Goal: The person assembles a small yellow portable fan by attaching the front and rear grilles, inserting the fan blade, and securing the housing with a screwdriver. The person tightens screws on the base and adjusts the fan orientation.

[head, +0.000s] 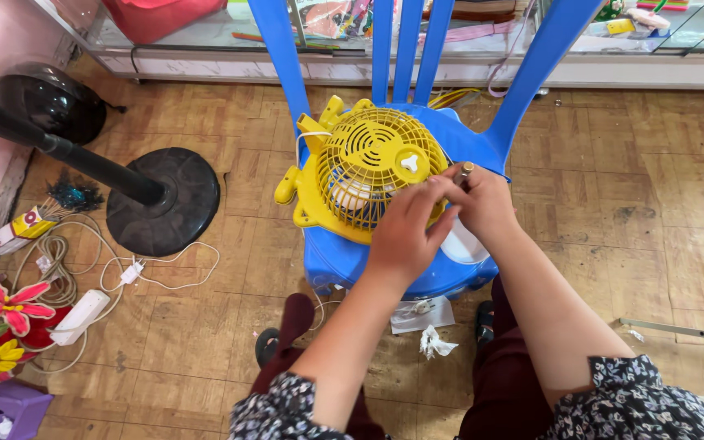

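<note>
One small yellow fan [368, 167] lies face up on the seat of one blue plastic chair [332, 261] in front of me, its round grille turned towards me and its handle sticking out to the left. My two hands meet at the right edge of the grille. My left hand [405, 232] rests on the lower right part of the grille with its fingers curled over the wires. My right hand [482, 204] is just beside it and touching it, closed around a small metal tool [465, 171] whose tip pokes out above my fingers; I cannot tell what kind of tool it is, since most of it is hidden in my grip. My hands cover the lower right rim of the fan, so what sits under them is out of sight.

The chair back has three narrow slats between two wider posts, all cut off at the top edge. Under the chair lie two bits of white paper [433, 342], one flat, one crumpled. My two feet in dark sandals show either side of them.

To the left stands one black round fan base [177, 200] with a black pole running off the left edge, and a second black round thing [50, 102] behind it. A white power strip [79, 318] lies among looped white cords. Three artificial flowers [6, 310], partly cut off, sit at the lower left corner. Behind the chair, a glass display case [205, 37] holds coloured goods too blurred to tell apart.
</note>
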